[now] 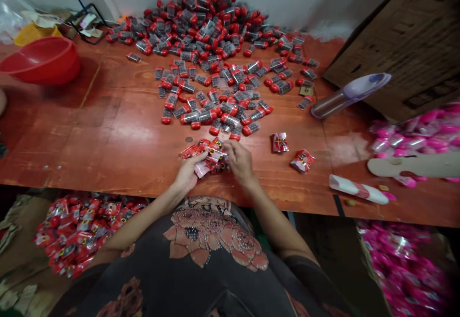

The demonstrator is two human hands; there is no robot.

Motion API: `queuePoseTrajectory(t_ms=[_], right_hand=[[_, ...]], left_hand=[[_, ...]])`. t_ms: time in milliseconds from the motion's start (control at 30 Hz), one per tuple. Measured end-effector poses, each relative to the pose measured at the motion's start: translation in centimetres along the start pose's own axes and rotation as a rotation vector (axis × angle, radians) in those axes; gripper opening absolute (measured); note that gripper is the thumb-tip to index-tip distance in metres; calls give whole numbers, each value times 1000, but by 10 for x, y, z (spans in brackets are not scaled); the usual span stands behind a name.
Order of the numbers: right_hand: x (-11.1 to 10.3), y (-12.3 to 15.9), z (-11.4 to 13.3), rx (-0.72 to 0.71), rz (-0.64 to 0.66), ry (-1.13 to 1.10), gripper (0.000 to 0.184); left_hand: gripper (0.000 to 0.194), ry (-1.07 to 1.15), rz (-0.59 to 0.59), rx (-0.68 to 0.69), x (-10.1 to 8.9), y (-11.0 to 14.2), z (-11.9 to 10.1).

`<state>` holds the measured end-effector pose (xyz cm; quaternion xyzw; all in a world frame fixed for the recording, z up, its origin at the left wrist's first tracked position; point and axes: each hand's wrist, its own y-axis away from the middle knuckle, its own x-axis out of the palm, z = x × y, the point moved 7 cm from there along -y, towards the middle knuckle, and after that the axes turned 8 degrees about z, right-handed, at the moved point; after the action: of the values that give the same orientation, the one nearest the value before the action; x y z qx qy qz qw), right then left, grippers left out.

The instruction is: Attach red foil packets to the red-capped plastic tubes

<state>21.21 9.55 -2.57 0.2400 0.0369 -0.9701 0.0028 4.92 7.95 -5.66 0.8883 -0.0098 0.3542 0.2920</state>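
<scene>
- Red printed packets, loose cluster, between the two hands just above the near part of the table; near the table edge, in front of the person.
- Left hand: closed on the cluster, thumb on top, fingers mostly hidden.
- Right hand: fingers curled in at the cluster's right side; cannot tell whether it pinches a packet or only touches.
- Handling, judged: light, thin, crinkly film, probably slick; soft skin, maybe a firm lump inside. Hold by flat edge or corner; hard squeezing could crease or split it.
- Two similar packets, left one and right one, lie apart to the right of the hands.
- Red-capped bottles: clear, dark contents, scattered ahead of the hands, heaped at the wall.
- Carton below left: full of red packets.
- Carton below right: bright pink packets inside.
- Red basin, far left: contents cannot be made out.
- Large cardboard box, right: inside not visible; pink-capped bottles piled beside it.
</scene>
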Motion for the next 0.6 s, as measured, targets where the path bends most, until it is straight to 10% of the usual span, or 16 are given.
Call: queuePoseTrajectory(t_ms=[133,267,600], right_hand=[[-28,-33,-35,127,-188,272,29],[-24,-39,-58,177,-74,248,45],[-9,28,-56,308,-48,-578,36]], left_hand=[[19,32,-52,-78,-4,-5,-6],[18,61,-49,-89,-7,-7,-13],[15,120,-61,-114,-6,-5,-15]])
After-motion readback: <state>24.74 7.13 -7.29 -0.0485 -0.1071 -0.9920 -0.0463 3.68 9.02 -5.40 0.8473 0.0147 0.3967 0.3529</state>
